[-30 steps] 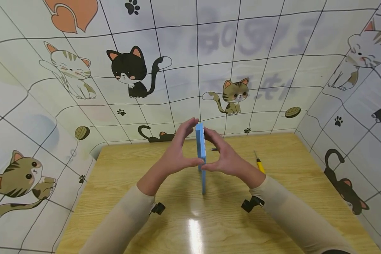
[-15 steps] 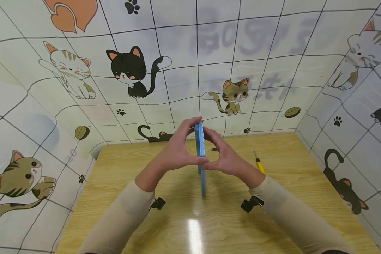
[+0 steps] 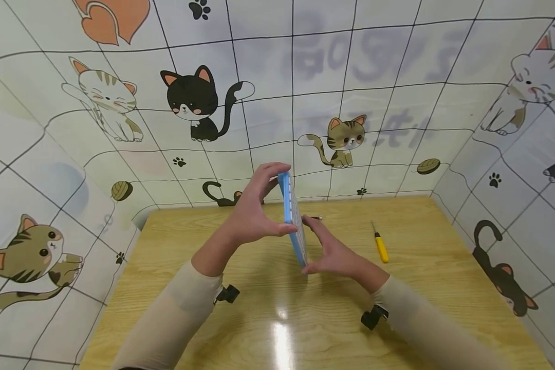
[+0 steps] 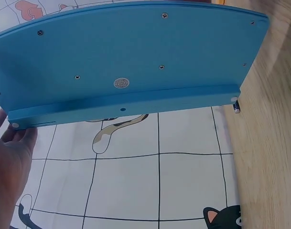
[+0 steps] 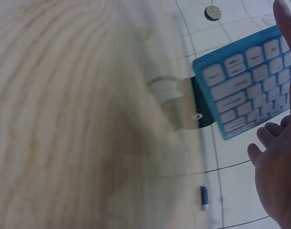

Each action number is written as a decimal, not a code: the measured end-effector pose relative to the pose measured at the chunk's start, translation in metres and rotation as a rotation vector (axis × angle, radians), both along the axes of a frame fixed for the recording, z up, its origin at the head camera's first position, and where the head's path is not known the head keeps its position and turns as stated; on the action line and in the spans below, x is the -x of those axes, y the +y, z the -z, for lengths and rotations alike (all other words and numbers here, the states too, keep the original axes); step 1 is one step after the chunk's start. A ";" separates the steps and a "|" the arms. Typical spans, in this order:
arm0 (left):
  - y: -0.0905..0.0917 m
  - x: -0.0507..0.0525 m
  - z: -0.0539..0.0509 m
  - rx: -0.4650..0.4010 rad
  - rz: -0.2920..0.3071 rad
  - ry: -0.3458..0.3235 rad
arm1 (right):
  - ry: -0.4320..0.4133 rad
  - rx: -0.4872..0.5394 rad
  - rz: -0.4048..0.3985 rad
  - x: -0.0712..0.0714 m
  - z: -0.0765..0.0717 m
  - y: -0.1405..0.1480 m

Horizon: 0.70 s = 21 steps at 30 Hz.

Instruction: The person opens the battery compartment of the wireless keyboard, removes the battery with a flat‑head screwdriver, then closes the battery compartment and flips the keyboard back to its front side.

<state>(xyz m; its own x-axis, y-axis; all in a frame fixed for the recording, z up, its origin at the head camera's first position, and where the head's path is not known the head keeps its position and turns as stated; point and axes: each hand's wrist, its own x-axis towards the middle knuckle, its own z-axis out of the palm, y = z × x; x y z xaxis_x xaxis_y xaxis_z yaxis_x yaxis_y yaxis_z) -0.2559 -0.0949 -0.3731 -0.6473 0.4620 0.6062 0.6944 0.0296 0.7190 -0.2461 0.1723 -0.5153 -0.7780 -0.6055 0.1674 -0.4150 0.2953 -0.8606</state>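
Observation:
A light-blue keyboard (image 3: 296,226) with white keys stands on end above the table, its lower end leaning right. My left hand (image 3: 254,210) grips its upper end, thumb at the near edge and fingers at the far one. In the left wrist view, the blue underside (image 4: 131,52) shows screws and a round label, with my left hand (image 4: 11,167) at one corner. My right hand (image 3: 335,252) spans the lower part on the key side, fingers spread. In the right wrist view, the right hand (image 5: 279,167) is beside the keys (image 5: 253,86); firm contact cannot be made out.
On the wooden table (image 3: 166,288) lies a screwdriver (image 3: 381,247) with a yellow handle, to the right. Behind the right hand lies a small battery (image 5: 204,197) near the back edge. A cat-print wall covering (image 3: 268,118) rises behind and at both sides.
My right hand has slid from the keyboard's upper part down and right towards its lower end. The left hand has shifted slightly up and left, and the keyboard has tilted, showing more keys.

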 end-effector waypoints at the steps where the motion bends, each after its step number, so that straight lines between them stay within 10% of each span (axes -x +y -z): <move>1: 0.000 0.000 0.000 -0.002 0.000 -0.005 | -0.002 0.002 0.003 0.000 0.005 0.001; 13: -0.004 -0.001 -0.003 -0.047 0.005 -0.010 | 0.028 0.083 0.006 0.005 0.033 -0.001; 21: -0.028 0.002 0.000 0.019 -0.037 -0.034 | 0.064 0.059 0.069 -0.002 0.016 0.004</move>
<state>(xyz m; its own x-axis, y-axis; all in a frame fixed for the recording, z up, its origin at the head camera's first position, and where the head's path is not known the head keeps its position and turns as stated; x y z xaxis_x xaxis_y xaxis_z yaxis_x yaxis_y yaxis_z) -0.2578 -0.1229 -0.3732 -0.6840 0.4491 0.5749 0.6679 0.0688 0.7410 -0.2446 0.1763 -0.5309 -0.8039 -0.5388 0.2520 -0.4505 0.2749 -0.8494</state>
